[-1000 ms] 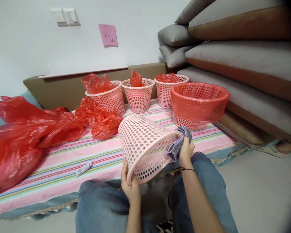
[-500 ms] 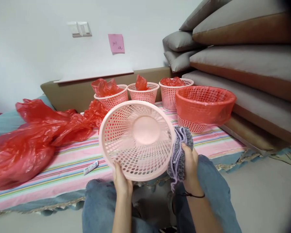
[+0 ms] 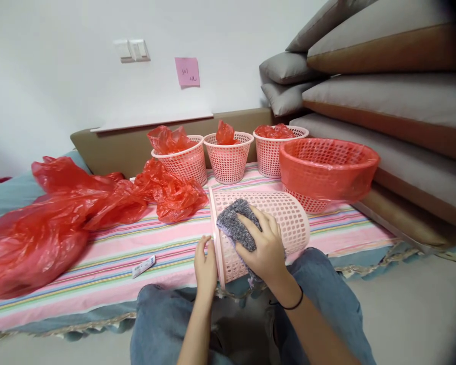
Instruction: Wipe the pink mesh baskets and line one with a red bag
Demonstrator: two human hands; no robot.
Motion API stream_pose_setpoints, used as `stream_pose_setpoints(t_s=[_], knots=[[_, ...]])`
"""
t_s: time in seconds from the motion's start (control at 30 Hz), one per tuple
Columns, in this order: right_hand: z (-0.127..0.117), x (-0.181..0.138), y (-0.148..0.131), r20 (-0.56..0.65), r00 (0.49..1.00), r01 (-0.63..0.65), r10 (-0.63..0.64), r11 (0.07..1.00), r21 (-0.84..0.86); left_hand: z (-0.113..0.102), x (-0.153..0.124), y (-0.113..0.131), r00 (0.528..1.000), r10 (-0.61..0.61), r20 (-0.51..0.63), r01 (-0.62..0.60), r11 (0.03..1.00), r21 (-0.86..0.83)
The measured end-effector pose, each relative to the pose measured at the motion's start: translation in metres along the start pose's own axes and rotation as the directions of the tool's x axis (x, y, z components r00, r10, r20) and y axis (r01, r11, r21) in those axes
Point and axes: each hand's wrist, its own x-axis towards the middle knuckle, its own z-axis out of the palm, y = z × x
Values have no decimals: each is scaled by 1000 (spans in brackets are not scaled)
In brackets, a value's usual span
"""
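A pink plastic basket (image 3: 289, 213) with a holed wall lies on its side in front of me, its mouth to the left and its base to the right. My left hand (image 3: 205, 266) is at the basket's rim, fingers bent around the edge; part of the grip is hidden inside the mouth. Bunched under my right hand (image 3: 266, 246) is a fuzzy grey cloth (image 3: 238, 223) with a lilac side. The fingers press the cloth flat against the basket's outer wall, close to the rim.
Behind stand three pink baskets (image 3: 230, 162) holding red plastic bags (image 3: 225, 133). Another basket (image 3: 327, 172) at right has red plastic over its upper part. A red bag heap (image 3: 68, 213) and a small white packet (image 3: 143, 266) lie left on the striped cloth (image 3: 110, 253). Stacked cushions (image 3: 380, 96) rise at right.
The basket has turned from its mouth facing me to its side facing up. My right hand has moved the cloth from the right edge onto the outer wall near the rim.
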Motion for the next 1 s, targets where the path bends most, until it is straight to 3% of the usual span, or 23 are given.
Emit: stream_pose_setpoints(t_s=[0.07, 0.13, 0.27, 0.4, 0.53, 0.67, 0.77, 0.83, 0.9, 0.97, 1.0], knots=[[1, 4, -1, 35, 999, 21, -22, 1000, 12, 2, 10, 28, 992, -43, 121, 50, 997, -59], [2, 11, 0, 68, 996, 48, -49, 999, 23, 12, 16, 55, 951, -116, 286, 169, 972, -165], [3, 35, 15, 77, 996, 36, -36, 999, -1, 39, 22, 86, 973, -42, 228, 62, 995, -82], [10, 71, 45, 35, 996, -75, 77, 996, -50, 52, 37, 87, 980, 59, 189, -49, 997, -56], [37, 91, 57, 18, 985, -172, 172, 985, -11, 55, 58, 70, 978, 116, 174, -100, 990, -100], [69, 80, 48, 49, 998, -35, 32, 998, 56, 57, 68, 44, 978, 134, 161, -111, 983, -145], [79, 69, 49, 57, 997, 49, -55, 994, 94, 56, 70, 31, 970, 112, 217, -82, 986, -142], [80, 65, 56, 32, 998, 45, -49, 993, 108, 54, 68, 34, 972, 99, 214, -93, 995, -38], [80, 64, 62, -1, 999, 34, -34, 993, 117, 50, 61, 47, 977, 192, 94, -201, 974, 99], [80, 63, 64, -14, 999, 34, -33, 993, 115, 44, 48, 65, 922, 384, -42, -372, 913, 168], [80, 62, 64, -13, 999, 36, -34, 993, 113, 39, 40, 73, 902, 430, -34, -421, 895, 149]])
